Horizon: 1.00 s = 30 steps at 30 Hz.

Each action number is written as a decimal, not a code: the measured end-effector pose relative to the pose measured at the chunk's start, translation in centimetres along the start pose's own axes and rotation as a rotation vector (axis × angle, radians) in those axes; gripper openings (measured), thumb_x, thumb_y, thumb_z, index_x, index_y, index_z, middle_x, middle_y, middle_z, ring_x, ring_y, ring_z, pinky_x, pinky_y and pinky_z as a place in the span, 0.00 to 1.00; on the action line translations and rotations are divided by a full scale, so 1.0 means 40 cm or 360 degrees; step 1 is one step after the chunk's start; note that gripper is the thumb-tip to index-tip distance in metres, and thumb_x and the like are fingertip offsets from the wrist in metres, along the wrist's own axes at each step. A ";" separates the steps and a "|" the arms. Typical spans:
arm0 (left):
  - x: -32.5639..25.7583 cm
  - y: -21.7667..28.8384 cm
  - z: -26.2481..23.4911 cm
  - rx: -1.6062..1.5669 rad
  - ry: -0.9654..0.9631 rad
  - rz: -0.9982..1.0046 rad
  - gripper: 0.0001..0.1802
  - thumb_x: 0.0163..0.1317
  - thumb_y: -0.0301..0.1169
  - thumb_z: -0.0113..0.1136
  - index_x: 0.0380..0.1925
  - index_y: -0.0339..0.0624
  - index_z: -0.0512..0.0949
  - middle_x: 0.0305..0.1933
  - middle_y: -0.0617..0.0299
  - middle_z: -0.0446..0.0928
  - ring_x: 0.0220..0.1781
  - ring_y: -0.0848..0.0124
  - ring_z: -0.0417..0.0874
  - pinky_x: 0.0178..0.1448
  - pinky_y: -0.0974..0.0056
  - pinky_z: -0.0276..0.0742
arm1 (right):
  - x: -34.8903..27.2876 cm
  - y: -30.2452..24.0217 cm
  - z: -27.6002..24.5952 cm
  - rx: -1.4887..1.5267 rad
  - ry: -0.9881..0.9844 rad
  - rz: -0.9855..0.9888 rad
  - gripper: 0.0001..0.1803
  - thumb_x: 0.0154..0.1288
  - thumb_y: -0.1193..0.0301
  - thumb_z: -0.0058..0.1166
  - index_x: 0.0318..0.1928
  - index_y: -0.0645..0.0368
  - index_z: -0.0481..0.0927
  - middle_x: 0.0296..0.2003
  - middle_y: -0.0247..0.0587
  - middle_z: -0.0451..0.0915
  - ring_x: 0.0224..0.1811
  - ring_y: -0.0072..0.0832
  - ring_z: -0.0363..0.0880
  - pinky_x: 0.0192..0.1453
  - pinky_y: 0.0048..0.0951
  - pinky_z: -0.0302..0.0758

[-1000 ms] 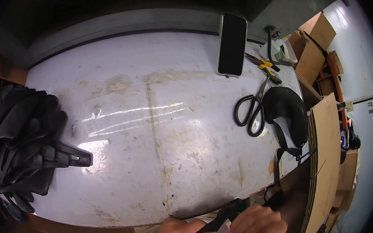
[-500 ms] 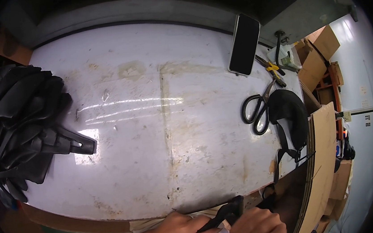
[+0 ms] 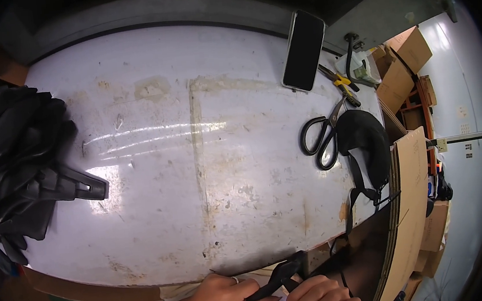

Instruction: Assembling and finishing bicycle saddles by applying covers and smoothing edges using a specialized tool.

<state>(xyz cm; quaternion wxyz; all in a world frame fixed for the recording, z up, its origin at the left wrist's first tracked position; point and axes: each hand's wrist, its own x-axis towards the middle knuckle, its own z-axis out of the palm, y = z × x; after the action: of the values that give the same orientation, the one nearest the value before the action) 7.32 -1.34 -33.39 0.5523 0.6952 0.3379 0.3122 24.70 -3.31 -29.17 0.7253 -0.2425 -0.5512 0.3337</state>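
At the table's near edge, a black bent piece, rubber- or plastic-like, (image 3: 283, 273) lies between my hands, partly covered by them. My left hand (image 3: 223, 297) is closed on its left part, fingers pointing right. Close by on the right, my right hand (image 3: 323, 297) is curled with knuckles up against the piece's right side; its fingertips are hidden. A heap of similar-looking black moulded pieces (image 3: 21, 154) rests at the table's left end. One piece with a slotted tip (image 3: 91, 187) sticks out from that heap toward the middle.
On the right of the white, stained table (image 3: 246, 208) are a phone (image 3: 304, 51), yellow-handled pliers (image 3: 344, 87), black-handled scissors (image 3: 321, 140) and a black pouch-like thing with straps (image 3: 365, 144). An upright cardboard box wall (image 3: 406, 210) borders the right side.
The whole view has shifted slightly, so the table and its things sit a little farther left. Both hands still grip the black piece, with only a small change in its tilt.
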 end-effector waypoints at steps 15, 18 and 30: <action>-0.006 -0.013 0.001 -0.0092 0.0058 0.0069 0.21 0.54 0.36 0.78 0.16 0.47 0.72 0.11 0.64 0.69 0.11 0.65 0.75 0.16 0.63 0.68 | 0.012 -0.021 0.009 -0.0119 -0.0555 0.0053 0.11 0.64 0.72 0.64 0.31 0.62 0.73 0.23 0.40 0.77 0.23 0.35 0.81 0.32 0.41 0.83; -0.015 -0.027 0.010 -0.0084 0.0069 0.0107 0.21 0.53 0.36 0.78 0.17 0.46 0.72 0.10 0.64 0.68 0.11 0.64 0.74 0.16 0.62 0.68 | 0.082 0.001 -0.004 -0.0012 -0.0867 0.0127 0.12 0.65 0.73 0.64 0.30 0.62 0.73 0.23 0.40 0.78 0.24 0.35 0.81 0.32 0.40 0.84; -0.020 -0.041 0.013 -0.0093 0.0102 0.0177 0.17 0.49 0.34 0.77 0.19 0.45 0.74 0.11 0.62 0.68 0.13 0.62 0.75 0.17 0.60 0.70 | 0.002 -0.015 0.049 -0.0116 -0.0440 0.0162 0.11 0.64 0.75 0.64 0.30 0.61 0.74 0.23 0.42 0.78 0.20 0.36 0.80 0.30 0.41 0.84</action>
<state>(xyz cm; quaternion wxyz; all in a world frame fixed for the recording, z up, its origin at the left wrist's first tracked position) 7.08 -2.04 -35.13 0.5431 0.6862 0.3071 0.3741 22.96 -3.68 -28.18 0.6153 -0.2481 -0.6446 0.3800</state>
